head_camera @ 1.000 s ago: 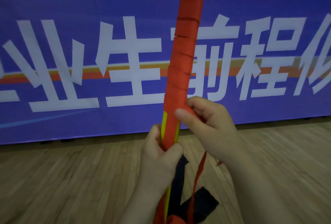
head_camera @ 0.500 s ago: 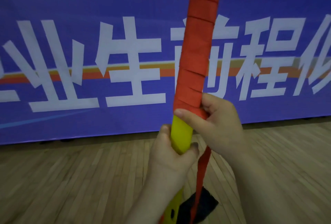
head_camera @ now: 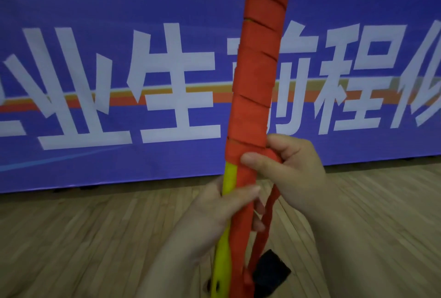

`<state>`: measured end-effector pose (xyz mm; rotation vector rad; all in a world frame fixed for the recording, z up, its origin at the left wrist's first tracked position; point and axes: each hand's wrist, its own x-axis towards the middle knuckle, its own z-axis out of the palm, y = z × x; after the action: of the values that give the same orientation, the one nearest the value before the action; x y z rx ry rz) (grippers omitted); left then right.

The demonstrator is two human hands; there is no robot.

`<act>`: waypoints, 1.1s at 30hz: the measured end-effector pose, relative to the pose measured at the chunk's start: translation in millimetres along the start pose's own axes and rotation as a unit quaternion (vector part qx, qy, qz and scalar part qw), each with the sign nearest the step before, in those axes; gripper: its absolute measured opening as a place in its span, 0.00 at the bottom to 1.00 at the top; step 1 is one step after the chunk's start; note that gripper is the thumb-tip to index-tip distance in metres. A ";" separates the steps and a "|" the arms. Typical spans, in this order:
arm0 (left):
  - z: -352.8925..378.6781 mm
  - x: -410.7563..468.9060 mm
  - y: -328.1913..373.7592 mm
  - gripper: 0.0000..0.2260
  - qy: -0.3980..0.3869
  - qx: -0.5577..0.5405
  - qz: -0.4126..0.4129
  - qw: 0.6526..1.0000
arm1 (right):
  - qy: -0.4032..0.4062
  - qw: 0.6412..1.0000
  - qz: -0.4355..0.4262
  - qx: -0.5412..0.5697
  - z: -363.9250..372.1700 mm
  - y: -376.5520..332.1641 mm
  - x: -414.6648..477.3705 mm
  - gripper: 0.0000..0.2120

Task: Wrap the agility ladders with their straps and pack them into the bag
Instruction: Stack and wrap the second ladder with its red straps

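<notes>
Head view: the agility ladder (head_camera: 259, 71) is held upright at centre frame as one long folded bundle, in front of the banner, its top cut off by the upper edge. Its upper and middle parts are covered by the red strap (head_camera: 253, 116), wound in overlapping slanted turns. Below the last turn, at the left edge, the yellow rungs (head_camera: 229, 178) are left bare; a small hole is seen in the yellow plastic near the bottom edge.

The bundle's lower part is gripped by the left hand (head_camera: 212, 223): thumb laid across the near face, fingers curled round the far side, tips showing at the right. The lowest strap turn is pinched by the right hand (head_camera: 300, 169), just right of the bundle, thumb pressed on the fabric, index finger hooked over it.

From that pinch a loose strap tail (head_camera: 268, 214) hangs down, right of the bundle, narrow and twisted. A black patch (head_camera: 269, 271) is seen beside the tail's lower end; attached or not: cannot be told.

Bkgd: a blue banner (head_camera: 95, 11) w/ large white characters and an orange stripe, far side; wood floor (head_camera: 71, 238) below.
</notes>
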<state>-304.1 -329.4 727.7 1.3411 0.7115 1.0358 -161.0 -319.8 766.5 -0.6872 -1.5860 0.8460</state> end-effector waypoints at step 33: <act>1.7 -5.2 8.0 0.07 0.179 0.062 0.115 0.975 | 0.086 0.826 -0.324 -0.453 -5.9 31.6 3.0 0.14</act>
<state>-306.2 -335.4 735.0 1.3810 0.9135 1.4623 -156.2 -298.5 742.7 -0.7525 -1.8452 -0.5252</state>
